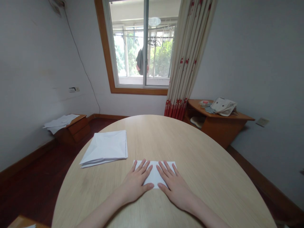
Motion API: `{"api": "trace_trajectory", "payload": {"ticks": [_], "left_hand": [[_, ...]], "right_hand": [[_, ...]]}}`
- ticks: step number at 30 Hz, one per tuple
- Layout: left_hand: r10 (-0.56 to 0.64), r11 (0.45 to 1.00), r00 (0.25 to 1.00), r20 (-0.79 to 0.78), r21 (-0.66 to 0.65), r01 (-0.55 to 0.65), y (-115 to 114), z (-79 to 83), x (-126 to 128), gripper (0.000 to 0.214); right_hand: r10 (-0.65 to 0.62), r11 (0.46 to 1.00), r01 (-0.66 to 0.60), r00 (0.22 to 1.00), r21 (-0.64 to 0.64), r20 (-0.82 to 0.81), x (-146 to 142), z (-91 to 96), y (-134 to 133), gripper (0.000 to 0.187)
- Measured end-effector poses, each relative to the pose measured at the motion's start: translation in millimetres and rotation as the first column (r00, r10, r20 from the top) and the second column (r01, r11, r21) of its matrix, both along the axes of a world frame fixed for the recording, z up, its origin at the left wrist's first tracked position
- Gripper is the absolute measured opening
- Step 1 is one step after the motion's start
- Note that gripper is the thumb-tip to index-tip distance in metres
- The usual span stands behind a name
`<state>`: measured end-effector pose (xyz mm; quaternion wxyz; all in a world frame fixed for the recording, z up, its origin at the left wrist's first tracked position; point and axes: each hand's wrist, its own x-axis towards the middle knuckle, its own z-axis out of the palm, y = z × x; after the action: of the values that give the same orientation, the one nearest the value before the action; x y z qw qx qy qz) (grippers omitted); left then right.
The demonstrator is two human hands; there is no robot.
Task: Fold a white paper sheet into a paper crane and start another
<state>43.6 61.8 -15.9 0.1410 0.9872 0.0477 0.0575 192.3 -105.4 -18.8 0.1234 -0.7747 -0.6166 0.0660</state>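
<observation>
Toward the near edge of the round wooden desk [209, 177], roughly midway between its left and right edges, a small rectangular piece of white paper [155, 174] lies flat under two bare hands. Its long axis seems to run left to right, in line with the near edge, though the hands cover both near corners, so the full outline is hard to judge. One long side faces the far edge of the desk; the other faces the person, and the short ends point left and right.

The left hand [136, 182] rests on the left half, its grip spread, fingers fanned toward the far edge and thumb turned inward. The right hand [175, 186] mirrors it on the right half, grip likewise spread. The two thumb tips rest close to the paper's near side, just apart, with a strip of white showing between the hands.

Beyond the left hand, by the left edge of the desk, sits a stack of white paper sheets [110, 144], larger than the small piece and well apart from it. One near corner of the stack points at the desk's left edge; the sheets' edges are slightly uneven.
</observation>
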Motion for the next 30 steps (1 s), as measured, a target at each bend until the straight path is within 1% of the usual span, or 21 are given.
{"api": "trace_trajectory", "payload": {"ticks": [5, 9, 15, 19, 25, 30], "left_hand": [[-0.018, 0.998, 0.997, -0.073, -0.056, 0.014, 5.0, 10.5, -3.0, 0.063], [-0.043, 0.993, 0.996, -0.074, -0.109, 0.035, 10.8, 16.0, -6.2, 0.063], [-0.072, 0.984, 0.995, -0.063, -0.167, 0.06, 19.4, 17.3, -10.6, 0.064], [-0.068, 0.983, 0.994, -0.087, -0.173, 0.052, 22.5, 20.3, -12.2, 0.067], [-0.049, 0.982, 0.984, -0.169, -0.19, 0.016, 24.3, 23.1, -14.2, 0.067], [-0.063, 0.973, 0.986, -0.153, -0.23, 0.027, 28.3, 23.8, -16.2, 0.062]], "right_hand": [[-0.013, 0.998, 0.012, 1.0, -0.063, -0.022, 1.5, 6.4, -1.7, 0.055], [-0.022, 0.997, 0.017, 0.998, -0.078, -0.058, 4.1, 10.6, -3.0, 0.054], [-0.019, 0.996, 0.012, 0.996, -0.087, -0.083, 11.3, 12.7, -6.8, 0.054], [-0.056, 0.996, 0.049, 0.996, -0.081, -0.076, 18.6, 13.0, -10.4, 0.057], [-0.085, 0.989, 0.075, 0.993, -0.124, -0.08, 23.0, 15.6, -12.8, 0.058], [-0.135, 0.978, 0.119, 0.987, -0.173, -0.082, 25.1, 19.5, -15.0, 0.061]]}}
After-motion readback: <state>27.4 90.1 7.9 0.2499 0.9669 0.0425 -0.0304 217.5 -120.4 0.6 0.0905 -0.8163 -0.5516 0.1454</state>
